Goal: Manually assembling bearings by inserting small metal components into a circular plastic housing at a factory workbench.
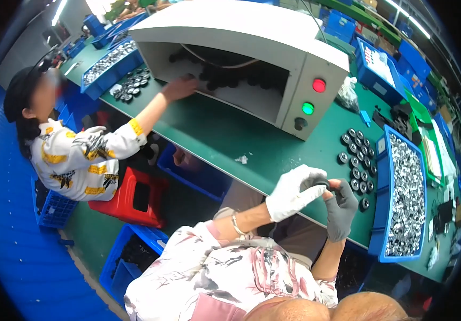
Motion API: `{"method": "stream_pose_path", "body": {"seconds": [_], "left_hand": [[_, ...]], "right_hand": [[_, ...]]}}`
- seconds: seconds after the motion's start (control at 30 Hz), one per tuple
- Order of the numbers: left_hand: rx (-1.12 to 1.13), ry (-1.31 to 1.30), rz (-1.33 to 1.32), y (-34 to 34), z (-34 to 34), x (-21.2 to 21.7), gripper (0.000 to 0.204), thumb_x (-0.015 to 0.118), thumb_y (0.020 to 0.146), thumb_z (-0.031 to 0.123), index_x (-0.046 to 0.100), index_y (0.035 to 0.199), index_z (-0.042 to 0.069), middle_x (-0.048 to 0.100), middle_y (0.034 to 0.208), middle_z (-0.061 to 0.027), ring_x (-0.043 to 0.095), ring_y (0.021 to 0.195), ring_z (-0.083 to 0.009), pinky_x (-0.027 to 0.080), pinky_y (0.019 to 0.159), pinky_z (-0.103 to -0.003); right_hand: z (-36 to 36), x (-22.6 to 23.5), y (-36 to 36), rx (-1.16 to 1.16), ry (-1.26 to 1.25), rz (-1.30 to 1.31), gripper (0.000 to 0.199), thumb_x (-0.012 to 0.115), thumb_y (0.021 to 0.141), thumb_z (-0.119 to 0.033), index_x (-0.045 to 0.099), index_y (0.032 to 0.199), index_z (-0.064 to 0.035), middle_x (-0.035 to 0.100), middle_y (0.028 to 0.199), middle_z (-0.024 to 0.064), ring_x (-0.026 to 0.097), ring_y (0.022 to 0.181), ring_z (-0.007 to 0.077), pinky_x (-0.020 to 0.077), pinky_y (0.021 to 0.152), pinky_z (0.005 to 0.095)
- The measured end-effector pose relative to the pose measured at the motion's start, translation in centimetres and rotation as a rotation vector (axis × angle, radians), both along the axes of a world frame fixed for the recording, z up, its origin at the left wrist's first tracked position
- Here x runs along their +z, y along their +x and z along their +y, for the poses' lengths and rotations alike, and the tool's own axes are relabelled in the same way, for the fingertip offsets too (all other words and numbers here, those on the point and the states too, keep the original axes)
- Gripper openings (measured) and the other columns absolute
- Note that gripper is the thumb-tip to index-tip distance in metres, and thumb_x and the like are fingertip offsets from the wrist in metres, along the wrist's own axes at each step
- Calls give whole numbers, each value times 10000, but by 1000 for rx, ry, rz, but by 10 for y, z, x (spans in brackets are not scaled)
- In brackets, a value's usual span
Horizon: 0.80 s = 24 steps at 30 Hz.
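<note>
A small black round part [322, 183] is held between my two hands, above the near edge of the green table [230, 152]. My left hand [295, 193], in a white glove, pinches it from the left. From the right, the bare fingertips of my right hand [341, 209], in a grey glove, close on the same part. Several black round parts with shiny metal centres [355, 160] stand in loose rows just beyond my right hand. To their right, a long blue bin [381, 206] is full of small shiny metal pieces [406, 195].
A white machine housing [326, 64] with dark round parts [222, 77] inside its opening stands ahead. At left a co-worker [75, 155] reaches into that opening with one hand. More black parts [133, 85] lie beside them. A red stool [143, 198] and blue crates [134, 259] are below.
</note>
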<state>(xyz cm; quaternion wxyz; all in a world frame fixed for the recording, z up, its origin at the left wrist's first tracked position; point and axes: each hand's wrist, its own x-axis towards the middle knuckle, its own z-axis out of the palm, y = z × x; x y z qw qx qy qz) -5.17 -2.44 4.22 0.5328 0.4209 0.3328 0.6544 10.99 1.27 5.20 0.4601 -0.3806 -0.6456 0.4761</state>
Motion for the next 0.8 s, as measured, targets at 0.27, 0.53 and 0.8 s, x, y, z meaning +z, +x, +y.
{"method": "stream_pose_path", "body": {"seconds": [0.27,0.53,0.8], "left_hand": [[-203,-143,165,-11,7,2,259,754,871,43,667,1105,-25,701,956,-75,645,851,-105,543,761,-260],[-77,-104,191,-1,10,-18,271,714,912,30,643,1168,-21,679,1038,-58,649,914,-112,541,831,-252],[-44,-169,273,6,1,-4,264,681,919,-16,624,1175,-48,696,1042,-105,682,929,-160,576,821,-295]], "right_hand": [[-15,4,4,-130,-244,114,237,635,908,-63,655,1121,36,647,1014,23,561,894,92,427,795,219],[-1,-9,6,-66,-87,65,165,671,904,-40,664,1053,31,642,1002,18,571,920,77,456,791,223],[-19,-20,2,-85,-147,235,219,627,863,52,651,1081,46,623,1039,93,607,927,154,493,858,279]]}}
